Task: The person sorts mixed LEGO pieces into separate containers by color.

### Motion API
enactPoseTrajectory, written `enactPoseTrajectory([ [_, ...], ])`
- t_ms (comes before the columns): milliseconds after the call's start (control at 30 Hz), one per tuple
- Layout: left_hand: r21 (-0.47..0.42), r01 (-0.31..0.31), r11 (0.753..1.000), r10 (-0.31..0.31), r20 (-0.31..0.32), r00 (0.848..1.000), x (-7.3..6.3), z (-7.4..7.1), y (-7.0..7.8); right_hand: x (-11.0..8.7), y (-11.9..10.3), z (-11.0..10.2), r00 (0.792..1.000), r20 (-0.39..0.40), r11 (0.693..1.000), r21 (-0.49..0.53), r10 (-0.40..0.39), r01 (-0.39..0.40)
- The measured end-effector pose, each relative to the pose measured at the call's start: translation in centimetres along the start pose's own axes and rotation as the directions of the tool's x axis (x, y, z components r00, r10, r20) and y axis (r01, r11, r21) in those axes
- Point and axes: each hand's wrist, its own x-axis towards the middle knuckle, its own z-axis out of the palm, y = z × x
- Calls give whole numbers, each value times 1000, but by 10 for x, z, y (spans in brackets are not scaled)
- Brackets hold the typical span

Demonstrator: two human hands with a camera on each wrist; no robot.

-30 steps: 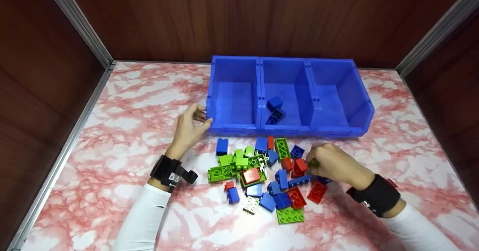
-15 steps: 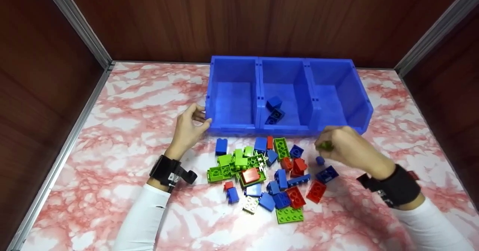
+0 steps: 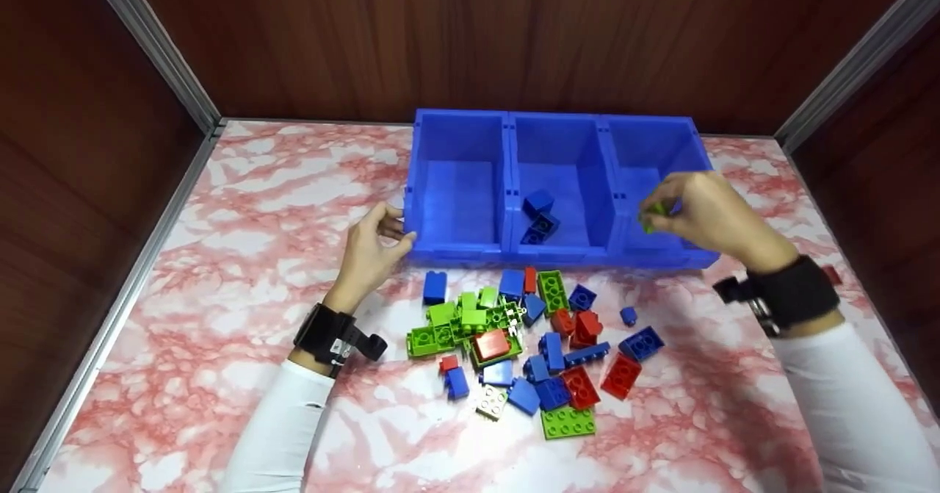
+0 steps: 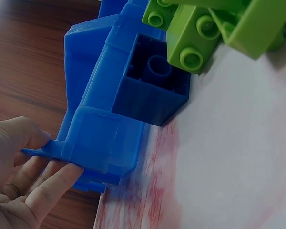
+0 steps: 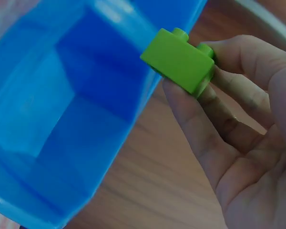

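Note:
Between thumb and fingers, my right hand pinches a small green toy brick with two studs showing. It is held over the front of the right compartment of the blue bin, which has three compartments side by side. At the bin's front left corner, my left hand grips the projecting edge, thumb on one side and fingers on the other. A few dark blue bricks lie in the middle compartment. No bricks show in the left compartment.
In front of the bin lies a loose pile of green bricks, red bricks and blue bricks. A flat green brick lies nearest the front. Dark wooden panels stand behind and at both sides of the marbled table.
My right hand has lifted the green brick from the pile's right side and carried it up and away, over the right compartment. My left hand has stayed at the bin's corner.

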Motion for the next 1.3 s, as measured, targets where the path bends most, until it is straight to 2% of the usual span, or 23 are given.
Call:
enactPoseTrajectory([
  [167,-6,5,1000,-5,7,1000,0,-1,1,23,26,4,997,22,996,-60,73,-71],
  [333,-7,13,1000,-13,10,1000,0,-1,0,38,48,18,987,74,990,-43,140,-138],
  [500,-7,20,1000,-20,16,1000,-1,-1,1,46,65,34,975,125,983,-29,185,-183],
  [700,1,1,1000,-1,2,1000,-1,-1,1,49,80,48,964,174,979,-58,201,-194],
  [1033,-5,8,1000,-8,8,1000,1,0,2,50,87,57,966,200,986,-72,163,-151],
  [1200,-9,2,1000,-2,4,1000,1,0,2,50,80,52,951,222,976,-72,216,-205],
  [1300,-6,7,1000,-7,6,1000,0,0,2,50,71,43,943,208,965,-85,261,-249],
])
